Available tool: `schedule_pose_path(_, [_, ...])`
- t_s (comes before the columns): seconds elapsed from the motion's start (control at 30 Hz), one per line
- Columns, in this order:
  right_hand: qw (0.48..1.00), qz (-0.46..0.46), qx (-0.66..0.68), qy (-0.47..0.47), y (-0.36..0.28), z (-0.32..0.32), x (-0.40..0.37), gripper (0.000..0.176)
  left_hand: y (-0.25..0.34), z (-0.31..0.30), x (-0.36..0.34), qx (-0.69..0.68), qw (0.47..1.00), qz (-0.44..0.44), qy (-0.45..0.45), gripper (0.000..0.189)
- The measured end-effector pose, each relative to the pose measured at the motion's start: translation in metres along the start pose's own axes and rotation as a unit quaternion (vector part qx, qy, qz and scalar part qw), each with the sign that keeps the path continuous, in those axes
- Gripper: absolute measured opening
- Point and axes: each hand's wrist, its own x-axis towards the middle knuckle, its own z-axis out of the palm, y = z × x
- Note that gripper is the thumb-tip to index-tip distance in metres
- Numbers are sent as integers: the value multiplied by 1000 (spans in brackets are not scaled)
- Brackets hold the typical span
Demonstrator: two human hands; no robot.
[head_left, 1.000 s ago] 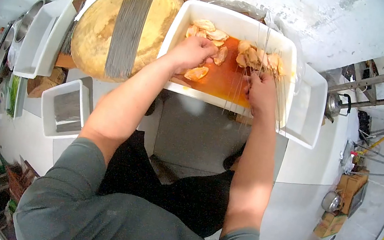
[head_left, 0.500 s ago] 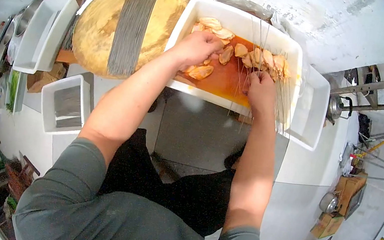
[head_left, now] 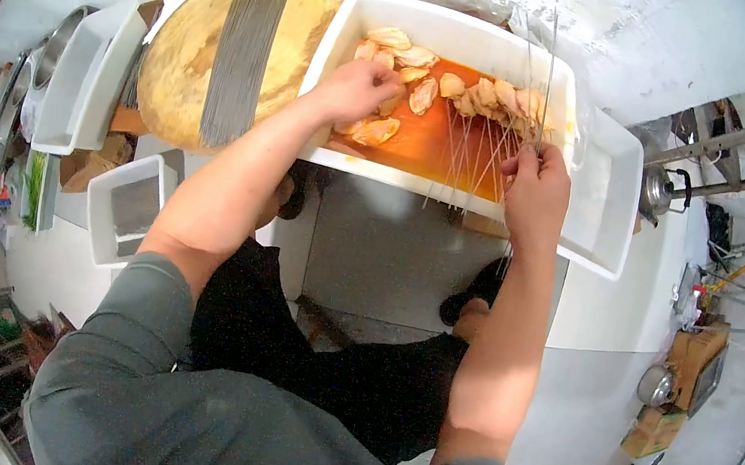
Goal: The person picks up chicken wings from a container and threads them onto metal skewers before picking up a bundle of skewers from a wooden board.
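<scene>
A white tub (head_left: 447, 20) holds reddish-orange liquid and pieces of meat. My left hand (head_left: 359, 90) is over the tub's left part, fingers curled together beside loose meat pieces (head_left: 374, 131); whatever it may hold is too hidden to tell. At the tub's right side my right hand (head_left: 537, 176) pinches thin metal skewers that stand roughly upright. Several skewered meat pieces (head_left: 485, 99) lie in a row along the right back of the tub, their skewers pointing toward me over the near rim. A single meat piece (head_left: 423, 95) rests in the liquid between my hands.
Left of the tub, a round wooden block (head_left: 183, 53) carries a thick bundle of skewers (head_left: 243, 63). A second white tub (head_left: 612, 164) stands at the right. A small white bin (head_left: 102, 222) and a long white container (head_left: 74, 84) are at the left. A metal kettle (head_left: 657, 193) is at the far right.
My right hand has moved right, and the skewers in it now stand more upright. More skewers now lean over the near rim to its left. My left hand has shifted slightly left with the view.
</scene>
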Motion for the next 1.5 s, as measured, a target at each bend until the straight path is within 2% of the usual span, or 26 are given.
schedule_pose_path(0.17, [1000, -1, 0, 11, 6, -19, -11, 24, 15, 10, 15, 97, 993, -32, -65, 34])
schedule_pose_path(0.3, [1000, -21, -2, 18, 7, -25, -16, 25, 8, 42, 66, 252, 964, -40, -67, 37])
schedule_pose_path(0.33, [1000, -22, -9, 19, 7, -26, -17, 25, 7, 50, 76, 245, 969, -8, -21, 35])
schedule_pose_path(0.43, [999, -39, -18, 24, 5, -35, -19, 25, 22, 57, 91, 284, 956, 52, -60, 31])
schedule_pose_path(0.47, [999, -41, -10, 25, 5, -37, -20, 25, 20, 61, 101, 313, 943, 30, -106, 27])
schedule_pose_path(0.57, [999, -38, 9, 22, 3, -43, -23, 26, -3, 76, 108, 304, 946, 88, -65, 26])
schedule_pose_path(0.6, [999, -30, 13, 20, 2, -44, -24, 26, 5, 76, 100, 317, 943, 88, -62, 28])
schedule_pose_path(0.7, [999, -46, 14, 23, 5, -47, -26, 26, 12, 77, 93, 385, 913, 77, -108, 33])
schedule_pose_path(0.8, [996, -75, 13, 36, 10, -44, -27, 26, 26, 70, 79, 411, 898, 33, -152, 24])
schedule_pose_path(0.9, [996, -80, 14, 44, 10, -44, -30, 27, 40, 65, 63, 396, 905, 59, -146, 24])
schedule_pose_path(1.0, [996, -77, 18, 37, 9, -42, -31, 28, 22, 68, 55, 328, 910, 207, -145, 23])
schedule_pose_path(1.1, [996, -77, 6, 36, 13, -38, -28, 28, 19, 70, 53, 316, 914, 163, -196, 22])
schedule_pose_path(1.2, [997, -75, 10, 34, 12, -38, -29, 29, 18, 72, 58, 405, 862, 117, -282, 23])
schedule_pose_path(1.3, [997, -74, 6, 36, 11, -39, -29, 29, 15, 70, 54, 456, 828, 165, -280, 34])
schedule_pose_path(1.5, [997, -72, 4, 26, 8, -37, -30, 30, 10, 66, 47, 401, 845, 194, -296, 35])
